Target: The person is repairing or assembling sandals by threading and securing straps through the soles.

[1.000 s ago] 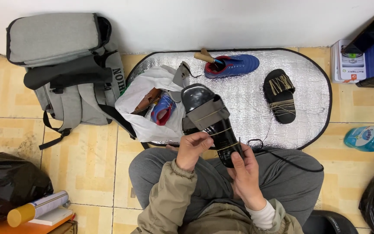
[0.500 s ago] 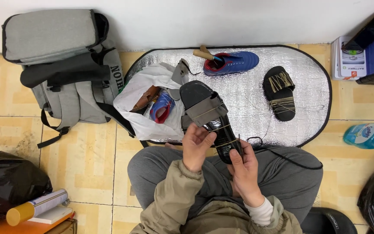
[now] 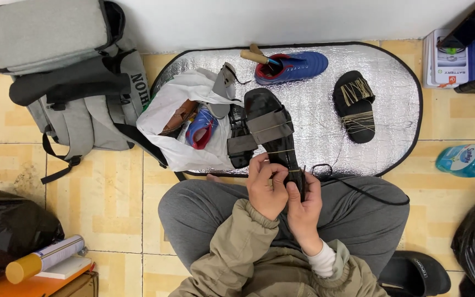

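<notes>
Seated figure working on a black sandal [image 3: 270, 132] held over the lap, its heel end at the fingers and its toe end pointing away over a silver foil mat [image 3: 325, 115] spread on the tiled floor. The left hand [image 3: 268, 190] is clenched on the near side of the heel, its fingers [image 3: 264, 168] curled over the sole edge; the right hand [image 3: 305, 206] grasps the same end from the opposite side, thumb pressed against the sole. Thin pale cord crosses the grey strap and the sole just beyond the fingertips; whether either hand also pinches a cord end cannot be told. A dark cord [image 3: 358, 187] trails from beside the right hand across the knee. Judged from this grip, the binding is best done with one hand steadying the heel while the other keeps the cord taut, each turn laid close beside the last without slack. Beyond the fingers and to their right lies a second black sandal [image 3: 354, 107], already wrapped in pale cord; farther off, a blue shoe [image 3: 295, 65] with a wooden-handled tool in it. Left of the fingers, a white plastic bag [image 3: 180, 118] and a grey backpack [image 3: 67, 82].
</notes>
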